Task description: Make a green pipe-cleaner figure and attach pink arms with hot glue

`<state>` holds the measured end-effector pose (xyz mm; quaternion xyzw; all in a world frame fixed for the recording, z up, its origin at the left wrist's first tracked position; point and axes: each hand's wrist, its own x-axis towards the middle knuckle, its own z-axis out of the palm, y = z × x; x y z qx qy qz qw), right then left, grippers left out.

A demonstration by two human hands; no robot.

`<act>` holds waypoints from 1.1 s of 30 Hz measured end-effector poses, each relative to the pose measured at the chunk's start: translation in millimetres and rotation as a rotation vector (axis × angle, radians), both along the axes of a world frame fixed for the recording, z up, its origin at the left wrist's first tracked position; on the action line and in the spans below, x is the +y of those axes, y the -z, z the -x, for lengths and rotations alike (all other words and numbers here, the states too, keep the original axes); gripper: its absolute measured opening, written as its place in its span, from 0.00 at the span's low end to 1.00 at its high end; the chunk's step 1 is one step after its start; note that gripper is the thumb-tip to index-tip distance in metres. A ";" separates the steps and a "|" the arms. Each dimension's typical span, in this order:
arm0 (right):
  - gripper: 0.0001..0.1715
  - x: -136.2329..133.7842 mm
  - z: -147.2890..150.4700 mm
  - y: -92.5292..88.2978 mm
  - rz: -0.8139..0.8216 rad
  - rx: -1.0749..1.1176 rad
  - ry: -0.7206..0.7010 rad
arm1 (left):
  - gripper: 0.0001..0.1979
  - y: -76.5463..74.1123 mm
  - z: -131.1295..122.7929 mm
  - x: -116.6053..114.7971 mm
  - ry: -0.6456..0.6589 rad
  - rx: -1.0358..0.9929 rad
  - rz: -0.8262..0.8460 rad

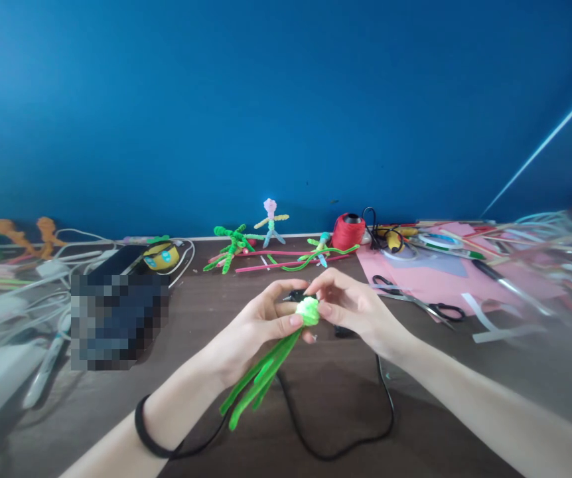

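Note:
Between my two hands, above the middle of the table, is a bundle of green pipe cleaners topped by a pale green coiled head. My left hand pinches it just under the coil, and the loose stems hang down toward me. The fingers of my right hand are closed on the coil's right side. A black object, partly hidden, shows behind the fingers, and a black cable loops on the table below.
Pipe cleaner figures and a red thread spool stand along the blue wall. Scissors and pink paper lie to the right, with blurred strips beyond. White cables, a marker and a yellow tape measure are at the left.

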<state>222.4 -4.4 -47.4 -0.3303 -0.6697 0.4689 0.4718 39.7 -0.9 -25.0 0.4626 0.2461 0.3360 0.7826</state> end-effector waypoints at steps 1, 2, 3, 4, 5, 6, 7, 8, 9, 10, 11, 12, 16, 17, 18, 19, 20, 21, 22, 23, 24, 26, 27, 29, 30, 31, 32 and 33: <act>0.12 1.5 -1.7 -0.2 0.009 -0.023 -0.072 | 0.17 1.3 1.0 1.5 0.023 -0.002 0.005; 0.13 2.9 -3.2 -0.2 0.013 -0.036 -0.131 | 0.17 2.7 1.7 2.9 0.040 -0.006 0.011; 0.14 4.1 -4.7 -0.2 0.012 -0.041 -0.173 | 0.17 4.3 2.2 4.3 0.055 -0.011 0.017; 0.16 5.1 -6.0 -0.1 0.007 -0.042 -0.201 | 0.16 5.9 2.4 5.5 0.065 -0.016 0.019; 0.18 5.8 -7.2 -0.1 0.001 -0.047 -0.221 | 0.16 7.3 2.5 6.5 0.074 -0.019 0.016; 0.20 6.4 -8.1 -0.2 -0.007 -0.057 -0.239 | 0.16 8.6 2.6 7.4 0.083 -0.020 0.009; 0.21 6.8 -8.8 -0.5 -0.021 -0.073 -0.252 | 0.16 9.4 2.7 8.0 0.095 -0.015 -0.003; 0.21 6.9 -9.1 -1.0 -0.040 -0.095 -0.260 | 0.16 9.7 2.8 8.3 0.107 -0.005 -0.015; 0.21 6.8 -9.1 -1.6 -0.064 -0.122 -0.259 | 0.16 9.4 2.9 8.4 0.116 0.013 -0.024; 0.20 6.6 -8.9 -2.4 -0.091 -0.152 -0.252 | 0.15 8.5 3.2 8.1 0.124 0.036 -0.031; 0.19 6.3 -8.4 -3.1 -0.120 -0.180 -0.240 | 0.15 7.0 3.5 7.5 0.133 0.060 -0.033; 0.17 5.8 -7.8 -3.8 -0.149 -0.200 -0.224 | 0.14 5.0 4.0 6.8 0.135 0.083 -0.030; 0.13 4.6 -6.7 -5.2 -0.230 -0.196 -0.141 | 0.08 -3.9 7.5 4.0 0.102 0.168 -0.014; 0.13 4.5 -7.0 -5.3 -0.241 -0.195 -0.129 | 0.08 -5.4 8.6 3.8 0.093 0.201 -0.022; 0.13 4.5 -7.4 -5.5 -0.250 -0.201 -0.124 | 0.09 -6.4 9.5 3.9 0.092 0.236 -0.036; 0.13 4.4 -7.8 -5.7 -0.258 -0.213 -0.125 | 0.10 -6.9 10.2 4.3 0.099 0.264 -0.050; 0.13 4.3 -8.1 -6.0 -0.266 -0.229 -0.128 | 0.10 -7.1 10.7 4.8 0.110 0.287 -0.062; 0.13 4.2 -8.3 -6.4 -0.272 -0.248 -0.130 | 0.10 -7.0 10.9 5.5 0.122 0.307 -0.072; 0.12 4.0 -8.3 -6.7 -0.279 -0.265 -0.129 | 0.10 -6.9 11.0 6.2 0.134 0.323 -0.084; 0.12 3.9 -8.1 -7.0 -0.286 -0.279 -0.126 | 0.09 -6.6 10.9 7.0 0.143 0.337 -0.098; 0.12 3.8 -7.8 -7.1 -0.290 -0.291 -0.121 | 0.09 -6.4 10.7 7.6 0.148 0.351 -0.117; 0.12 3.8 -7.0 -7.0 -0.296 -0.305 -0.107 | 0.10 -5.7 10.2 8.1 0.147 0.376 -0.164; 0.12 3.7 -6.6 -6.8 -0.299 -0.306 -0.101 | 0.10 -5.2 9.8 8.1 0.141 0.381 -0.184; 0.11 3.6 -5.9 -6.1 -0.303 -0.308 -0.092 | 0.10 -3.8 8.5 7.3 0.126 0.384 -0.206; 0.10 3.4 -5.7 -5.8 -0.304 -0.307 -0.089 | 0.10 -2.9 7.7 6.8 0.118 0.381 -0.208; 0.10 3.1 -5.4 -5.3 -0.303 -0.307 -0.085 | 0.10 -1.9 6.8 6.3 0.110 0.376 -0.202; 0.09 2.9 -5.1 -4.9 -0.301 -0.306 -0.083 | 0.10 -0.9 5.8 5.7 0.100 0.373 -0.193; 0.08 2.6 -4.7 -4.3 -0.297 -0.305 -0.079 | 0.10 0.1 4.8 5.3 0.084 0.372 -0.187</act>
